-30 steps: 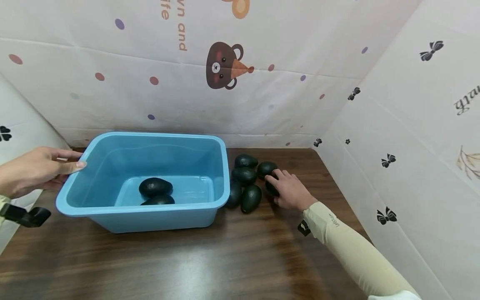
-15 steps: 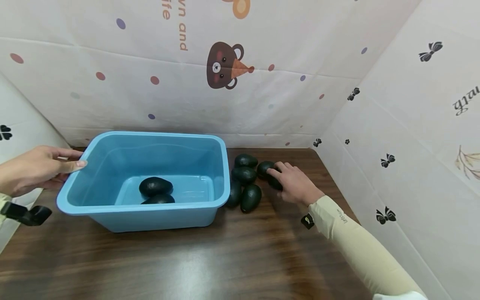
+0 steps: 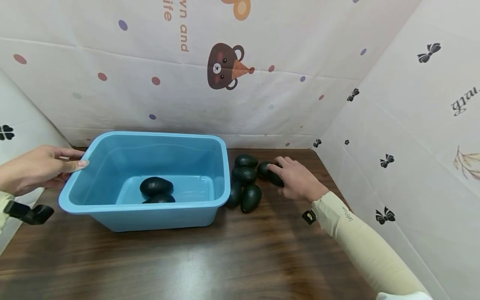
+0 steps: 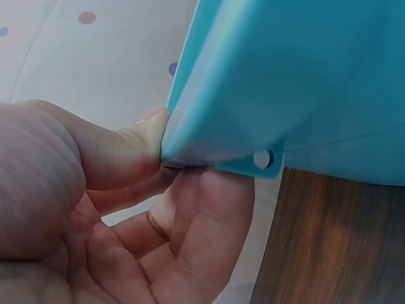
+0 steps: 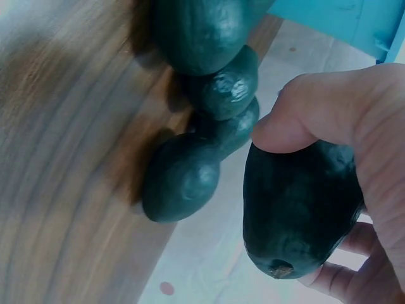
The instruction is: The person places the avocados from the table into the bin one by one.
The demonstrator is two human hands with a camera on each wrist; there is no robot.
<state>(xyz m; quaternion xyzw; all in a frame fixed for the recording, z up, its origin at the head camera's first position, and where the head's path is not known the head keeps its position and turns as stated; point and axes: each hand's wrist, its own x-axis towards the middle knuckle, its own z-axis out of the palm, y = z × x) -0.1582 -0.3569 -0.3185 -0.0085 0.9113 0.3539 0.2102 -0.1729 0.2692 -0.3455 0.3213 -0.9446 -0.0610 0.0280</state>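
A light blue plastic basin [image 3: 150, 219] stands on the table in the head view. My left hand [image 3: 41, 170] pinches its left rim, thumb on top and fingers curled below, as the left wrist view shows. Two dark green avocados [image 3: 156, 186] lie inside the basin. To its right, my right hand [image 3: 298, 179] grips another avocado [image 5: 297, 209] between thumb and fingers; in the right wrist view the stem end faces the camera. Several loose avocados [image 3: 251, 198] are clustered between the basin and the right hand, one of them [image 3: 264, 170] right beside the held one.
The dark wood table [image 3: 240, 258] meets a printed back wall sheet [image 3: 180, 100] just behind the basin. A white printed side wall [image 3: 412, 179] rises close to the right forearm. A hole in a small tab [image 4: 262, 158] shows under the basin's rim.
My right hand has closed round an avocado and drawn it slightly up and to the right, off the neighbouring one. The left hand stays on the rim.
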